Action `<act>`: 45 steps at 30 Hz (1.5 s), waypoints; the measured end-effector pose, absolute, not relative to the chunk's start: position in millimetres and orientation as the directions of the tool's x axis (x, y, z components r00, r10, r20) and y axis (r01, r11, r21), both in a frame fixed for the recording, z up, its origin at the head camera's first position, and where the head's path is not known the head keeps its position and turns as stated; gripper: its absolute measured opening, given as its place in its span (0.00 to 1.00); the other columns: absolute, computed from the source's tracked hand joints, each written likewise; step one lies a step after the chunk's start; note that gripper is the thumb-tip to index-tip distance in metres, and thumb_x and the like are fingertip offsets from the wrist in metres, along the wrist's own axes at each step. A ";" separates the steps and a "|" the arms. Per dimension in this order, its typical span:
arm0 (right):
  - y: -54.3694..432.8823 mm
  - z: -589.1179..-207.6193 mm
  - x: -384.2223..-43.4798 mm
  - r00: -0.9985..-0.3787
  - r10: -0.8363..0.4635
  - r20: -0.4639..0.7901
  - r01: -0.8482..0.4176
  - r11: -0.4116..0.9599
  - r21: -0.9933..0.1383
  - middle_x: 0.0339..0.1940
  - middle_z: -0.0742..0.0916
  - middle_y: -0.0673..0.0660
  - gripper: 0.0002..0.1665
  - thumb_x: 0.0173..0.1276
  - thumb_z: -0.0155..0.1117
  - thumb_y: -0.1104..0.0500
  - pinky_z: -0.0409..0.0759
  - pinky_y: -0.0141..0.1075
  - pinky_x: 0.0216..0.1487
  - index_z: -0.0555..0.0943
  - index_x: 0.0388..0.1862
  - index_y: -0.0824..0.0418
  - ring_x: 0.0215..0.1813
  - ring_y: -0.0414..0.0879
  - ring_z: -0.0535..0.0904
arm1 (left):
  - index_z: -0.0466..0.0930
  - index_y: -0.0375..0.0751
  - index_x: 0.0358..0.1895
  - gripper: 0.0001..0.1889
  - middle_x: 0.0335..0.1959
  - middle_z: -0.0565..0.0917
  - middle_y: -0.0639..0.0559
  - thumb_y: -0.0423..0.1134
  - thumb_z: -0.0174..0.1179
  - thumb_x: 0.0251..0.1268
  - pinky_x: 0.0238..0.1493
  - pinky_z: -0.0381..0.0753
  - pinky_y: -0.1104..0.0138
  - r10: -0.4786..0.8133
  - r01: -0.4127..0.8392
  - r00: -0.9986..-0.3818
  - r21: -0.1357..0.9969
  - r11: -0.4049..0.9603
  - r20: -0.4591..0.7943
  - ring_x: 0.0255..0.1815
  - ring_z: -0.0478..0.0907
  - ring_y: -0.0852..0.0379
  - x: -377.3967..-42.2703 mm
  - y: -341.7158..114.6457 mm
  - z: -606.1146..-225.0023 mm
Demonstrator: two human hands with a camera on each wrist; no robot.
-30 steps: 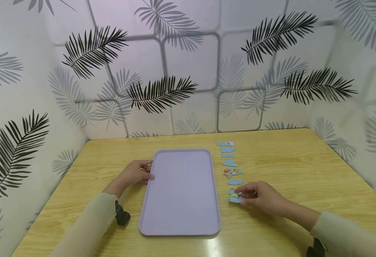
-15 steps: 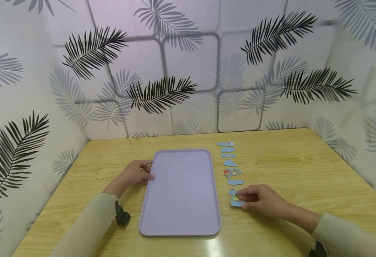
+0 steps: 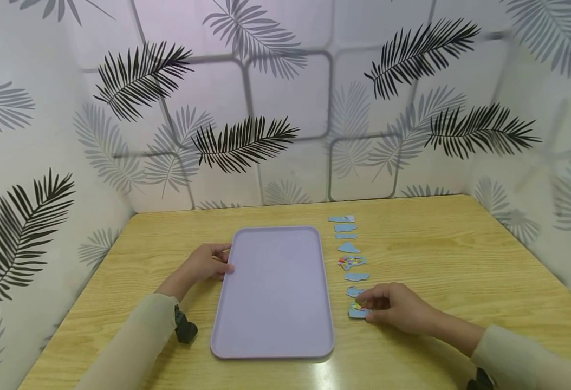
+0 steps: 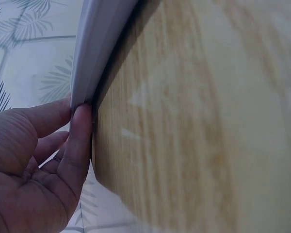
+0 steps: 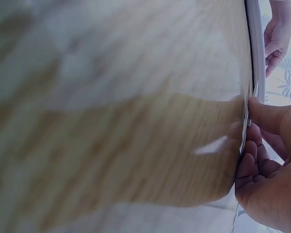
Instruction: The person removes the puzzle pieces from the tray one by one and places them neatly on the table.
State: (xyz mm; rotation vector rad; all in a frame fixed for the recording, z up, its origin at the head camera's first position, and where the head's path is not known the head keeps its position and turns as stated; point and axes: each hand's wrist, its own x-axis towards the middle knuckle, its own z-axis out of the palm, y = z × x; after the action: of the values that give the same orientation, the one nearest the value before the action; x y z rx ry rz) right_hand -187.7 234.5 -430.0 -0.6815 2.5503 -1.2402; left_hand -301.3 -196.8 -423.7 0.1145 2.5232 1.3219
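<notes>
In the head view, my left hand (image 3: 206, 263) grips the left rim of a lilac tray (image 3: 272, 292). The left wrist view shows the thumb and fingers (image 4: 77, 145) pinching the tray's edge. My right hand (image 3: 398, 307) pinches a light-blue puzzle piece (image 3: 357, 312) with a yellow-green patch, low at the tabletop to the right of the tray. Fingers cover part of that piece. Just behind it lies a small blue puzzle piece (image 3: 353, 292). Seen edge-on in the right wrist view, the held piece is thin.
Several more pieces run in a column along the tray's right side, among them a multicoloured piece (image 3: 351, 262) and a pointed blue one (image 3: 348, 247). The wooden table (image 3: 441, 244) meets a leaf-patterned wall covering (image 3: 290, 162) at the back and sides.
My right hand has drawn its puzzle piece a little toward me, so the small piece behind it shows more fully. My left hand and the tray have stayed in place.
</notes>
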 end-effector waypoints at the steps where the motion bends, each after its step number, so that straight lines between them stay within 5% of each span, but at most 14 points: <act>1: 234.6 -430.3 -187.8 -0.867 -0.498 0.000 -0.309 0.538 -0.784 0.36 0.84 0.50 0.19 0.60 0.72 0.61 0.77 0.31 0.35 0.84 0.50 0.65 0.36 0.40 0.76 | 0.63 0.33 0.71 0.36 0.44 0.75 0.41 0.27 0.66 0.59 0.33 0.84 0.65 0.202 -0.063 -0.955 0.815 0.575 -0.217 0.30 0.77 0.56 -301.3 -196.7 -423.7; 45: 237.7 -411.8 -208.3 -0.869 -0.490 0.066 -0.383 0.584 -0.715 0.35 0.83 0.49 0.18 0.61 0.73 0.59 0.79 0.33 0.38 0.84 0.49 0.64 0.38 0.41 0.76 | 0.64 0.31 0.71 0.35 0.46 0.76 0.40 0.32 0.67 0.61 0.35 0.84 0.64 0.224 -0.025 -0.954 0.795 0.607 -0.201 0.32 0.79 0.55 -301.3 -206.2 -415.7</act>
State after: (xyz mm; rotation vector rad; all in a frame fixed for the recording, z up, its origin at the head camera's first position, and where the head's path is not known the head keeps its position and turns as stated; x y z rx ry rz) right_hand -208.3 237.7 -411.8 -0.7405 2.6711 -1.1554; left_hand -301.3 -206.2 -415.7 0.1628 2.5546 1.2699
